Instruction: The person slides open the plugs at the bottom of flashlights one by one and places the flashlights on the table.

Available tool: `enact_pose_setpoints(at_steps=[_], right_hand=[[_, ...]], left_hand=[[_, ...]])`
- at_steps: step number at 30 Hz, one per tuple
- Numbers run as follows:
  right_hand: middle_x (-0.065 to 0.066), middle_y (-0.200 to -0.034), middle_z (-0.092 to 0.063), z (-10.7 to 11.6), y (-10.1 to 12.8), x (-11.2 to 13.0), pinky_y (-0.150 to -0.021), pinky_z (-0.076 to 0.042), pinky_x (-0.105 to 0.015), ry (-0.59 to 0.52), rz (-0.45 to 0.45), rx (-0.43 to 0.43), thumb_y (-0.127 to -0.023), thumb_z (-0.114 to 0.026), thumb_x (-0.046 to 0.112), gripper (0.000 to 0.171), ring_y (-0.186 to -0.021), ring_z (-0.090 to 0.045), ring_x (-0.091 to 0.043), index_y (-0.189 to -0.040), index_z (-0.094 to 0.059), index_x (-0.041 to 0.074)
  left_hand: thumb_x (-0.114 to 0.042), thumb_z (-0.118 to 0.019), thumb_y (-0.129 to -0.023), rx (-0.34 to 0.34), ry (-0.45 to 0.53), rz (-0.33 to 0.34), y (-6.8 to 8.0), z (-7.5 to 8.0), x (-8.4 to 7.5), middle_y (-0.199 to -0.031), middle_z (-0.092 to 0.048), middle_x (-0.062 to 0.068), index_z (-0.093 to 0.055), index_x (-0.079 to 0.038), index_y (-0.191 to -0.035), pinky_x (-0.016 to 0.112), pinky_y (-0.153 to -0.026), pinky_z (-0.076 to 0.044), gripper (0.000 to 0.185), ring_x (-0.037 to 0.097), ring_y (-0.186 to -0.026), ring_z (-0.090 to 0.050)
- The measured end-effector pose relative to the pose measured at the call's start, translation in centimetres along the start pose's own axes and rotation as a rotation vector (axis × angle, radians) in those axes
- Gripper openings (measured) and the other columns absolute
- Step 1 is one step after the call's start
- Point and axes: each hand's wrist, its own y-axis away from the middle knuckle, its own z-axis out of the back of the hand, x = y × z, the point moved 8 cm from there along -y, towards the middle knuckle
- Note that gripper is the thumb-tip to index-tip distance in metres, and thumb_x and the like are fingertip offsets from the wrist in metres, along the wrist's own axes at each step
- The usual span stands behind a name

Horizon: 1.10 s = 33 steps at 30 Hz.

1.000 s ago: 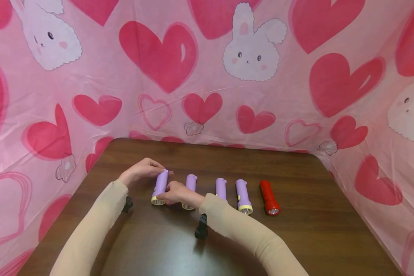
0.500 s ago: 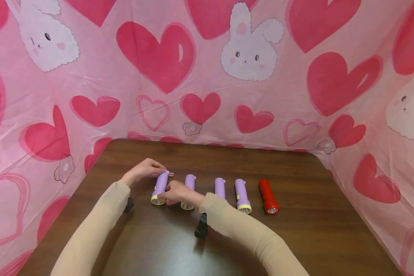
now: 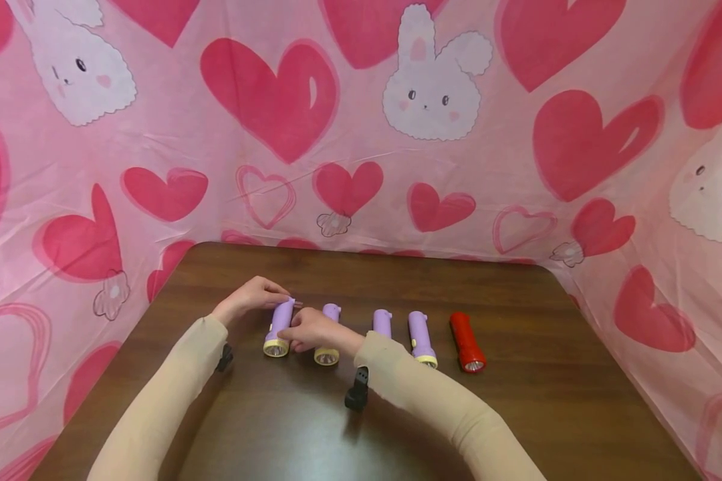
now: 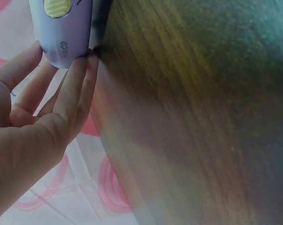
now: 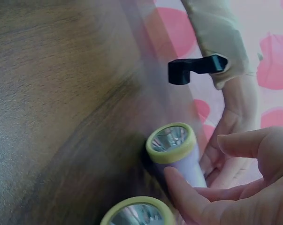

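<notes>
Five would exceed my count, so several flashlights lie in a row. My left hand (image 3: 253, 295) pinches the tail end of the leftmost purple flashlight (image 3: 281, 317); in the left wrist view, its thumb and fingers (image 4: 72, 84) lie on either side of the flashlight body (image 4: 61, 40). Thin prongs stick out sideways from that tail. My right hand (image 3: 315, 327) is beside the same flashlight's yellow-rimmed head (image 5: 172, 143). In the right wrist view, its thumb stands apart while a fingertip (image 5: 174, 176) is at the head's side; contact is unclear. The second purple flashlight (image 3: 327, 356) is partly hidden behind this hand.
Two more purple flashlights (image 3: 382, 323) (image 3: 421, 334) and a red flashlight (image 3: 467, 342) lie to the right on the brown wooden table (image 3: 265, 427). My right sleeve partly covers the purple ones. A pink heart-and-rabbit cloth (image 3: 361, 133) hangs around the table.
My right hand has lifted slightly and its grip on the flashlight's head has loosened. My left hand stays at the tail. The view has shifted a little.
</notes>
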Motion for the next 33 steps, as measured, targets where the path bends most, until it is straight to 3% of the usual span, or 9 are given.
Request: enact_pose_setpoints(at_steps=[4,8,17,33], right_hand=[[-0.013,-0.083,-0.069,0.6,0.3,0.2,-0.069,-0.060,-0.027,-0.039,0.009,0.002,-0.091,-0.071,0.019,0.029,-0.069,-0.064,-0.014,-0.107,-0.064,-0.005],[-0.011,-0.089,-0.069,1.4,0.9,0.4,-0.073,-0.060,-0.028,0.017,0.026,0.003,-0.093,-0.069,0.024,0.041,-0.079,-0.070,-0.019,-0.121,-0.063,-0.005],[-0.016,-0.106,-0.073,3.1,2.4,-0.1,-0.085,-0.060,-0.037,0.045,0.036,-0.007,-0.093,-0.069,0.027,0.041,-0.096,-0.072,-0.027,-0.123,-0.064,-0.001],[-0.017,-0.109,-0.070,5.6,3.6,-1.6,-0.081,-0.061,-0.033,0.013,0.071,-0.063,-0.093,-0.068,0.023,0.042,-0.094,-0.072,-0.024,-0.124,-0.061,-0.005]], left_hand=[[-0.017,-0.066,-0.095,-0.002,-0.009,0.005,0.1,0.0,-0.1,-0.121,-0.067,0.028,-0.067,0.011,-0.117,0.041,-0.094,-0.057,0.036,0.023,-0.102,-0.069],[-0.017,-0.066,-0.095,-0.011,0.000,0.019,0.2,0.0,0.1,-0.122,-0.067,0.027,-0.067,0.010,-0.118,0.041,-0.095,-0.057,0.036,0.024,-0.104,-0.068],[-0.020,-0.067,-0.094,-0.016,-0.004,0.036,0.3,0.0,0.3,-0.123,-0.067,0.026,-0.068,0.007,-0.119,0.042,-0.096,-0.056,0.037,0.026,-0.105,-0.068],[-0.019,-0.066,-0.095,-0.020,0.001,0.018,0.5,0.0,0.0,-0.123,-0.067,0.027,-0.067,0.008,-0.119,0.041,-0.096,-0.056,0.036,0.025,-0.105,-0.067]])
